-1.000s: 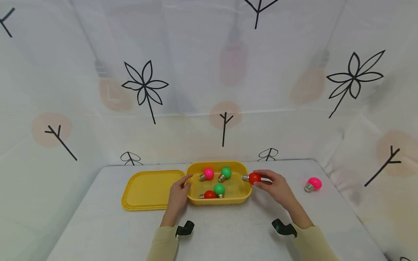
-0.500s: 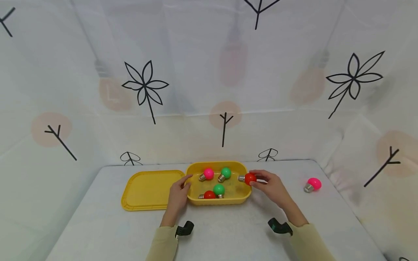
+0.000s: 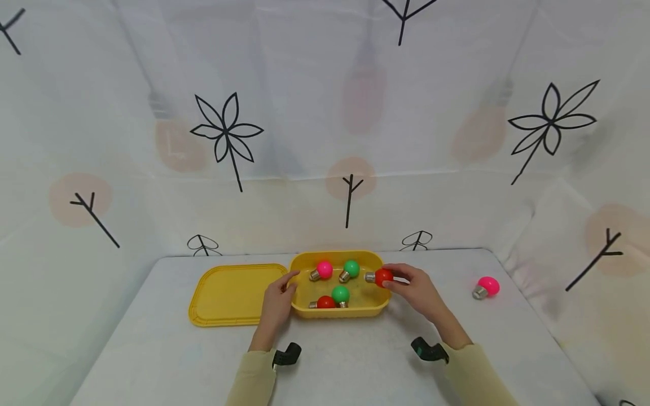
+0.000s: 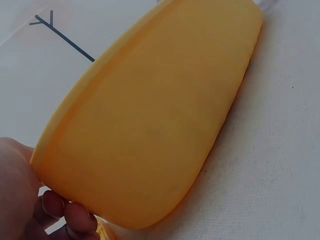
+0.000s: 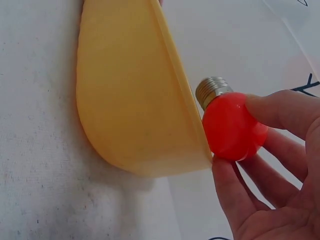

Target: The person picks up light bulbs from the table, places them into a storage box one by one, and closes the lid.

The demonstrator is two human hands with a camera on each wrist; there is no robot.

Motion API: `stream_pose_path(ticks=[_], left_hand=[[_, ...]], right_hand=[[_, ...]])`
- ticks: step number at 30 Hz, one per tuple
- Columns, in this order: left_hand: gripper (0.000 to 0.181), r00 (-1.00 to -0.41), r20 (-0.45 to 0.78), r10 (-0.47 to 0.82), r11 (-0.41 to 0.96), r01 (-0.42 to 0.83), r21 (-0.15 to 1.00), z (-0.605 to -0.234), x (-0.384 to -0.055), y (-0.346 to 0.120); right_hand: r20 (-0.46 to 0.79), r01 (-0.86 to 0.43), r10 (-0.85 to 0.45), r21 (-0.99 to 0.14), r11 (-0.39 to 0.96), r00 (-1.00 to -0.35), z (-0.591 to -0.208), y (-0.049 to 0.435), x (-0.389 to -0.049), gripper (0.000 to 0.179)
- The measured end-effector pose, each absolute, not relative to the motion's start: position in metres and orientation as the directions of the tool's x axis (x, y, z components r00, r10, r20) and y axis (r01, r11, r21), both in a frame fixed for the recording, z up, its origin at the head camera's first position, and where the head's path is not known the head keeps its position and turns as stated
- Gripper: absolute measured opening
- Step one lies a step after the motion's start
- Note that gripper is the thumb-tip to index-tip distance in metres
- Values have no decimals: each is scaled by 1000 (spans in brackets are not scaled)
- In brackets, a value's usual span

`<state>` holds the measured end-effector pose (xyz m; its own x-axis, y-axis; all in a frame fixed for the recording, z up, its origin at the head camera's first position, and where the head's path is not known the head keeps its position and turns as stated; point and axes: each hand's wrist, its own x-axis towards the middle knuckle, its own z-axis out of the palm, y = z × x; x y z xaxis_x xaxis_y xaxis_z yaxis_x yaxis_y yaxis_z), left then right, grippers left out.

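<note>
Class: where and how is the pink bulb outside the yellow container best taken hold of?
Probably pinch the pink bulb around its globe, coming from above and the right. It lies on its side, with the metal base pointing to the near left, so the rounded, wider end is the one facing right.

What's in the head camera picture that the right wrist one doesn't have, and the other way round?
Only head: four bulbs lying inside the yellow bin, a pink bulb on the table, and the flat yellow tray.

Only right wrist: more fingers, which the head view hides.

Both: the red bulb pinched by the right hand, the yellow bin's outside, and some patterned backdrop.
</note>
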<state>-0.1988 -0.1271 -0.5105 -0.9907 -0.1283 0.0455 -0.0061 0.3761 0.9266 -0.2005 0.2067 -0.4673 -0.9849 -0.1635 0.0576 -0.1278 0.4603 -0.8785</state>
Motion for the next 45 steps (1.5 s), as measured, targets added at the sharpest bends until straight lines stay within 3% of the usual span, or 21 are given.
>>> stream_pose_path(ticks=[15,25,45], left_hand=[[32,-991,40,-129,368,-11,930,-511,-199,-128],[32,-989,47,-144,388,-13,922,-509,-199,-126],[32,-988,35,-151,398,-29,917,-510,-199,-125]], right_hand=[[54,-139,-191,-872,470,-980,-466,195,-207,43],[64,-179,-224,-819,544,-972,-461,191,-218,36],[-64,-141,-320,-806,576,-945,-443,180,-245,36]])
